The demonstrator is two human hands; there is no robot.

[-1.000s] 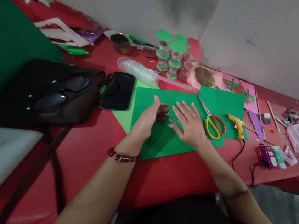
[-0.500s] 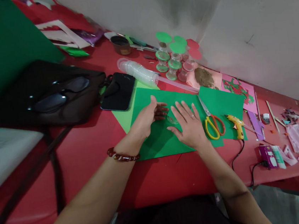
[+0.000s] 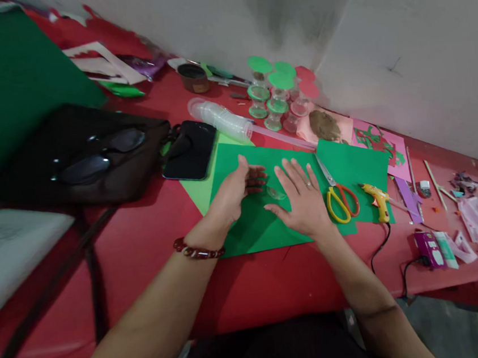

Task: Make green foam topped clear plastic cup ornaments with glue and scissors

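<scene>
My left hand (image 3: pixel 240 187) is open over the green sheet (image 3: pixel 266 236), thumb up and fingers pointing right, holding nothing. Across from it, my right hand (image 3: pixel 301 201) is open too, palm down with fingers spread, a ring on one finger. Between the two hands a small clear plastic piece (image 3: pixel 276 192) rests on the sheet; its exact shape is hard to make out. To the right of my right hand lie scissors (image 3: pixel 338 197) with one yellow and one orange handle, and beyond them a yellow glue gun (image 3: pixel 378 201) on a second green sheet (image 3: pixel 352 158).
Behind the sheets lie stacked clear plastic cups (image 3: pixel 222 118) and several cup pieces with green and red tops (image 3: pixel 282 80). A phone (image 3: pixel 189 150) and a black bag (image 3: pixel 134 161) with glasses are at left. Brown powder (image 3: pixel 324 125) sits on pink paper. A purple box (image 3: pixel 429 250) stands right.
My hands hold nearly the same poses over the sheet, a little wider apart, so more of the clear plastic piece shows. The camera view has shifted slightly.
</scene>
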